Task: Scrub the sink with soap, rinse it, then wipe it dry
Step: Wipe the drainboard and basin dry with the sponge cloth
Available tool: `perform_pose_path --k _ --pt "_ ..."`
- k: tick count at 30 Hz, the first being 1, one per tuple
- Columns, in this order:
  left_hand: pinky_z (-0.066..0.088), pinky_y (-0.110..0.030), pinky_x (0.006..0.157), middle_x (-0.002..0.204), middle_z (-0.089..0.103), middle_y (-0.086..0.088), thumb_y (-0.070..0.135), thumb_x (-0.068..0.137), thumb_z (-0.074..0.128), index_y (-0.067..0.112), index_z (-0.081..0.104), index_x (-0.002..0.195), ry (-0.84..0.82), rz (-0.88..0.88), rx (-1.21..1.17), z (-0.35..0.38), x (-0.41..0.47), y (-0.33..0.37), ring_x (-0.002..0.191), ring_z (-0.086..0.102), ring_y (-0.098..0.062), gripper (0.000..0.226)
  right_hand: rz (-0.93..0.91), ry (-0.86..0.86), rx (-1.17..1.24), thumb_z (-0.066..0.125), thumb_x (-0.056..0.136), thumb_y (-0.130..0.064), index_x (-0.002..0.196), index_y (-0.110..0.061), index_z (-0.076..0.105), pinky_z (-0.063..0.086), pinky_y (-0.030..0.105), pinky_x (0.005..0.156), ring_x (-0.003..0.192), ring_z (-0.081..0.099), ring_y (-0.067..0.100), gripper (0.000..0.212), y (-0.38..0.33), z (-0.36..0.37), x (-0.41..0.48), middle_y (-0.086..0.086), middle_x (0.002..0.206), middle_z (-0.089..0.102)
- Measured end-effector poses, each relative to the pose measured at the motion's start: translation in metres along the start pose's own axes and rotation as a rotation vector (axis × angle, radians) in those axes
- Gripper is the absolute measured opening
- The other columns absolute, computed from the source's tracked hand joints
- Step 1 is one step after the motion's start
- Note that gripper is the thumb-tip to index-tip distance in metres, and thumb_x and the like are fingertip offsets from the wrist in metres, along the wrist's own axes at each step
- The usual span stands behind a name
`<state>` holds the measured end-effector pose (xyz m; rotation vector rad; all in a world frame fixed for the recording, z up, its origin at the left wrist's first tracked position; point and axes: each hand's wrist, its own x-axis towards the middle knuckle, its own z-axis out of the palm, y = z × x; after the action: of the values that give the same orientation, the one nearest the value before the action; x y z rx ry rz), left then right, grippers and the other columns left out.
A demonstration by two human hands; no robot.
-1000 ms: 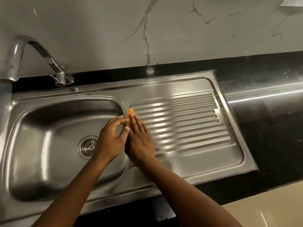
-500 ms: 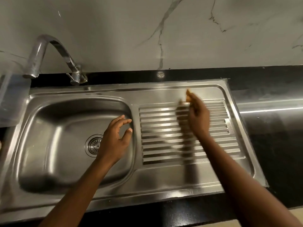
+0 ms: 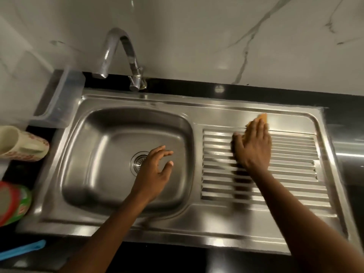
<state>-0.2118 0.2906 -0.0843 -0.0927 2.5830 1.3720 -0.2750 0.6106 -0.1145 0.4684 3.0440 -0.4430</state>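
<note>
On the far edge of the ribbed drainboard [image 3: 295,174], which is the right part of the stainless steel sink [image 3: 118,104], lies a small orange sponge [image 3: 263,117]. The right hand [image 3: 254,148] presses on it from above with straight fingers held close together, so only the far corner of the sponge shows past the fingertips. The left hand [image 3: 155,174] hangs over the basin, near the round metal drain [image 3: 137,162], with its fingers loosely bent and spread, and it holds nothing. It is well apart from the sponge. A curved chrome tap [image 3: 122,56] stands behind the basin. Left of the sink, on the black counter [image 3: 197,259], are a cream patterned mug [image 3: 19,142] lying on its side and a green and red container [image 3: 13,201].
</note>
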Motion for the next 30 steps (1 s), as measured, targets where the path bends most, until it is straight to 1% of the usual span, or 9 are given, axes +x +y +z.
perform_pose_path --k 2,4,7,10,13,16,21,24,30 --pt "0.037 -0.015 0.113 0.151 0.053 0.01 0.017 0.101 0.067 0.024 0.07 0.131 0.025 0.0 -0.014 -0.009 -0.002 -0.008 0.138 0.045 0.002 0.031 -0.161 -0.002 -0.003 0.016 0.11 -0.052 0.166 -0.017 0.011 0.012 0.046 0.129 0.16 0.004 0.023 0.066 -0.041 0.017 -0.013 0.008 0.174 0.005" --pt "0.044 -0.025 0.113 0.15 0.054 0.009 0.018 0.1 0.068 0.025 0.071 0.129 0.044 0.007 -0.028 -0.02 -0.004 -0.016 0.139 0.049 -0.006 0.03 -0.362 -0.034 0.023 0.036 0.111 -0.037 0.165 -0.021 0.022 0.02 0.046 0.128 0.159 0.015 0.023 0.058 -0.07 0.032 -0.023 0.005 0.172 0.016" --pt "0.041 -0.021 0.113 0.151 0.055 0.006 0.029 0.096 0.065 0.027 0.07 0.126 0.069 0.006 -0.032 -0.036 -0.008 -0.026 0.14 0.051 -0.01 0.031 -0.785 -0.075 0.011 0.052 0.102 -0.02 0.152 -0.02 0.051 0.036 0.047 0.12 0.149 0.04 0.025 0.05 -0.102 0.049 -0.021 0.006 0.162 0.043" --pt "0.04 -0.019 0.114 0.152 0.055 0.004 0.024 0.096 0.067 0.028 0.069 0.128 0.087 -0.023 -0.036 -0.051 -0.014 -0.037 0.14 0.051 -0.011 0.031 -1.039 -0.297 -0.291 0.05 0.094 -0.017 0.127 -0.02 0.071 0.05 0.041 0.104 0.128 0.062 0.028 0.039 -0.139 0.063 -0.013 0.004 0.139 0.066" --pt "0.031 -0.001 0.106 0.149 0.057 0.0 0.016 0.096 0.07 0.019 0.072 0.124 0.121 -0.03 -0.034 -0.06 -0.021 -0.047 0.139 0.052 -0.013 0.028 -0.877 -0.495 -0.842 0.057 0.096 -0.018 0.112 -0.021 0.075 0.056 0.035 0.086 0.114 0.069 0.025 0.024 -0.172 0.061 -0.016 -0.001 0.12 0.073" --pt "0.035 -0.013 0.114 0.147 0.058 0.001 0.027 0.091 0.063 0.017 0.074 0.125 0.139 -0.03 -0.043 -0.067 -0.03 -0.054 0.138 0.053 -0.011 0.037 -0.823 -0.607 -1.194 0.059 0.099 -0.028 0.119 -0.025 0.073 0.05 0.035 0.068 0.114 0.067 0.025 0.025 -0.183 0.061 -0.024 -0.001 0.123 0.07" --pt "0.035 -0.015 0.115 0.148 0.057 0.002 0.028 0.089 0.061 0.017 0.073 0.126 0.152 -0.043 -0.074 -0.071 -0.04 -0.058 0.139 0.053 -0.011 0.041 -0.796 -0.751 -1.327 0.055 0.095 -0.035 0.127 -0.03 0.069 0.035 0.032 0.052 0.119 0.059 0.025 0.035 -0.181 0.075 -0.036 -0.001 0.13 0.059" --pt "0.037 -0.027 0.12 0.153 0.053 0.002 0.032 0.089 0.059 0.018 0.072 0.129 0.139 -0.058 -0.096 -0.077 -0.044 -0.058 0.143 0.049 -0.013 0.044 -0.772 -0.854 -1.302 0.057 0.091 -0.045 0.139 -0.031 0.059 0.04 0.034 0.061 0.133 0.044 0.018 0.05 -0.174 0.085 -0.056 -0.005 0.14 0.052" --pt "0.035 -0.044 0.125 0.164 0.04 0.004 0.038 0.093 0.054 0.024 0.064 0.139 0.075 -0.086 -0.107 -0.096 -0.054 -0.063 0.154 0.035 -0.013 0.049 -0.547 -1.069 -1.022 0.038 0.091 -0.073 0.162 -0.033 0.028 0.038 0.046 0.11 0.153 0.028 0.028 0.082 -0.161 0.1 -0.093 0.002 0.171 0.018"
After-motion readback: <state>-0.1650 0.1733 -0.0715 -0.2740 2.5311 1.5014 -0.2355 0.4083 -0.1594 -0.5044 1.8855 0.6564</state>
